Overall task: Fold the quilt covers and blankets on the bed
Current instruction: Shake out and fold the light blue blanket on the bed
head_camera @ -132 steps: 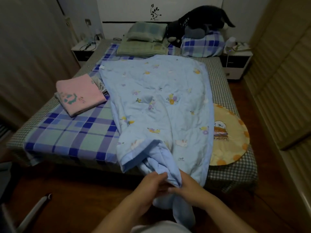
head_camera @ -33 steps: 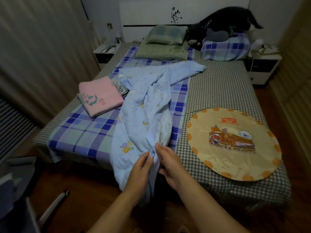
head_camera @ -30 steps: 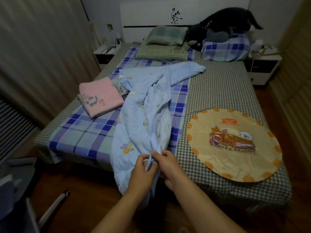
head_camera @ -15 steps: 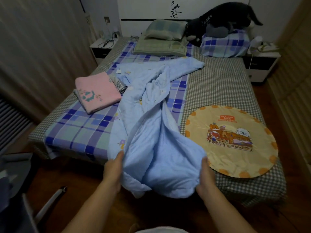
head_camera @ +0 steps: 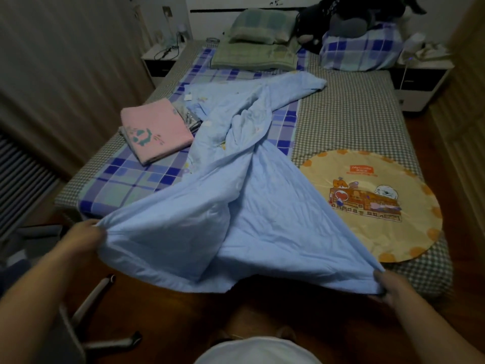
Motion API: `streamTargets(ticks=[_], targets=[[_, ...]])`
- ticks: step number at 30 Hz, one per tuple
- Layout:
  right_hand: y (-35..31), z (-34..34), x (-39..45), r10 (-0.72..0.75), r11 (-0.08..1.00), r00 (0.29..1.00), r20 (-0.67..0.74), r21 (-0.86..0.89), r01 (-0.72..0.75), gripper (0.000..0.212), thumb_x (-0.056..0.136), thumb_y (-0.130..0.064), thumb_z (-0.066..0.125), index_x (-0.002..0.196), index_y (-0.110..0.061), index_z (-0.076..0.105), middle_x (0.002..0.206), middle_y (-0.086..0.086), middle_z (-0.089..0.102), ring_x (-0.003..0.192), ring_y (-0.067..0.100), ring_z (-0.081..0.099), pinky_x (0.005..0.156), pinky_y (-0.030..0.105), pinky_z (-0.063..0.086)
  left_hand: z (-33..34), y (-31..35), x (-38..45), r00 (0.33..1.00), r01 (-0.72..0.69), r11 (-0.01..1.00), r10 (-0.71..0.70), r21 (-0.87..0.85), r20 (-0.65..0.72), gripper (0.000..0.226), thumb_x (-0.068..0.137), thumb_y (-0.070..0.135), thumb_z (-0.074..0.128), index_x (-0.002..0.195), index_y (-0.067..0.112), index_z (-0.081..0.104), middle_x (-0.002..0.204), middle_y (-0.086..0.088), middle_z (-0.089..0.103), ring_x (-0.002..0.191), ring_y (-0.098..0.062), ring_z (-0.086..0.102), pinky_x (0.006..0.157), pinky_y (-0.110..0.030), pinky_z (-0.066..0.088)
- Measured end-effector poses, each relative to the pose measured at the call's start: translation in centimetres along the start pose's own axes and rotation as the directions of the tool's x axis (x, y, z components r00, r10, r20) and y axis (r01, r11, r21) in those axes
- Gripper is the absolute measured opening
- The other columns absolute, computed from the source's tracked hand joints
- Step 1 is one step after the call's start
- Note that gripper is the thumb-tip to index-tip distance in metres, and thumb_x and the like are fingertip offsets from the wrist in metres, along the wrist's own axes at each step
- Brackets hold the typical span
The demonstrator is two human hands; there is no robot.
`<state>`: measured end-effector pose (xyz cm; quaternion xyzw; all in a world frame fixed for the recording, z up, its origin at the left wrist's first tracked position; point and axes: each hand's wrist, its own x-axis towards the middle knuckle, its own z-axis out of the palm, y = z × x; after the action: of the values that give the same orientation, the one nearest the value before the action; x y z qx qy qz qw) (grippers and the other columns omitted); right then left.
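The light blue quilt cover (head_camera: 262, 219) fills the middle of the frame, its near edge stretched over the foot of the bed (head_camera: 354, 122) while its far end lies bunched and twisted toward the pillows. The left hand (head_camera: 84, 237) grips one corner at lower left; the right hand (head_camera: 391, 287) pinches the other at lower right. It isn't folded yet, I'd say. A pink blanket (head_camera: 154, 130) already sits folded at centre left, and a round yellow mat (head_camera: 380, 206) lies flat at right.

Home bedroom, dim light. Double bed (head_camera: 349, 122) with checked sheet, pillows (head_camera: 262, 23) against a white headboard (head_camera: 236, 6). Nightstands (head_camera: 160, 61) on both sides; wood floor (head_camera: 288, 316).
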<state>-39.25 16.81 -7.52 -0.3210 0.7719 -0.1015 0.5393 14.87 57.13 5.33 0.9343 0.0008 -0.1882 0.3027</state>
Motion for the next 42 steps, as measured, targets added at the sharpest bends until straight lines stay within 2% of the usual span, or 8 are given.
streamTargets(ticks=[4,6,12,16,21,28,34,42], targets=[[-1.0,0.3,-2.2,-0.143,0.986,0.956,-0.256,-0.119,0.116,0.033,0.102,-0.005,0.039,0.129,0.009,0.054,0.122,0.026,0.058,0.107,0.041,0.058,0.077,0.035,0.045,-2.7,-0.5,-1.3,0.951,0.056,0.994,-0.025,0.093,-0.310,0.030,0.081,0.039,0.062,0.097,0.016,0.070,0.089,-0.022,0.070,0.080,-0.041,0.066,0.079,-0.054,0.057],[-0.6,2.0,-6.6,-0.327,0.944,0.924,-0.197,-0.110,0.311,0.028,0.101,-0.006,0.043,0.122,0.005,0.057,0.115,0.025,0.059,0.107,0.042,0.058,0.077,0.036,0.042,-1.9,1.9,-6.1,0.936,0.047,0.998,-0.026,0.051,-0.352,0.027,0.088,0.032,0.063,0.098,0.008,0.071,0.088,-0.024,0.068,0.079,-0.039,0.064,0.073,-0.045,0.054],[4.0,9.2,-17.1,-0.677,0.732,0.733,0.068,-0.038,0.680,0.016,0.096,-0.014,0.061,0.086,-0.001,0.058,0.083,0.011,0.060,0.079,0.021,0.052,0.065,0.032,0.039,8.4,3.6,-19.5,0.996,0.088,0.905,-0.093,-0.417,0.007,0.010,0.094,0.019,0.065,0.098,0.010,0.064,0.090,-0.016,0.068,0.076,-0.028,0.060,0.070,-0.037,0.048],[5.0,12.0,-23.0,-0.718,0.547,0.500,0.484,-0.052,0.836,0.027,0.087,-0.022,0.070,0.072,-0.016,0.048,0.062,-0.002,0.053,0.059,0.004,0.047,0.061,0.033,0.042,15.0,4.5,-25.1,0.969,0.114,0.853,0.018,-0.508,0.248,0.010,0.090,0.010,0.069,0.096,0.005,0.061,0.091,-0.017,0.070,0.076,-0.025,0.064,0.061,-0.027,0.051],[3.6,13.5,-26.0,-0.677,0.566,0.486,0.552,-0.032,0.824,0.023,0.089,-0.022,0.065,0.069,-0.022,0.053,0.066,-0.003,0.061,0.061,0.004,0.055,0.058,0.028,0.045,14.7,7.5,-27.2,0.931,-0.029,0.836,0.222,-0.548,0.290,0.005,0.087,0.000,0.065,0.088,0.001,0.060,0.065,-0.002,0.064,0.061,-0.009,0.061,0.055,-0.021,0.049],[4.0,11.9,-25.8,-0.728,0.613,0.533,0.432,0.062,0.788,0.013,0.087,-0.013,0.065,0.075,-0.017,0.062,0.071,0.002,0.064,0.063,0.010,0.059,0.060,0.030,0.049,14.7,6.9,-29.7,0.873,0.304,0.660,0.096,-0.687,0.478,0.017,0.090,0.002,0.063,0.106,-0.003,0.060,0.101,-0.031,0.069,0.083,-0.033,0.067,0.077,-0.045,0.055],[4.2,10.2,-25.8,-0.904,0.214,0.219,0.367,-0.054,0.975,0.017,0.088,-0.010,0.068,0.100,-0.020,0.074,0.078,-0.011,0.052,0.075,0.000,0.055,0.065,0.005,0.038,15.3,8.4,-30.5,0.874,0.316,0.592,0.122,-0.741,0.470,0.022,0.099,0.010,0.054,0.111,-0.008,0.056,0.098,-0.021,0.072,0.088,-0.029,0.070,0.074,-0.036,0.058],[4.7,8.8,-25.0,-0.891,0.022,0.036,0.453,-0.035,0.999,0.033,0.096,-0.025,0.048,0.120,-0.018,0.069,0.091,-0.009,0.051,0.080,0.005,0.054,0.069,0.020,0.049,16.0,9.5,-31.5,0.847,0.276,0.664,0.174,-0.695,0.503,0.015,0.100,0.014,0.052,0.100,0.004,0.064,0.088,-0.012,0.073,0.081,-0.019,0.071,0.067,-0.029,0.055]])
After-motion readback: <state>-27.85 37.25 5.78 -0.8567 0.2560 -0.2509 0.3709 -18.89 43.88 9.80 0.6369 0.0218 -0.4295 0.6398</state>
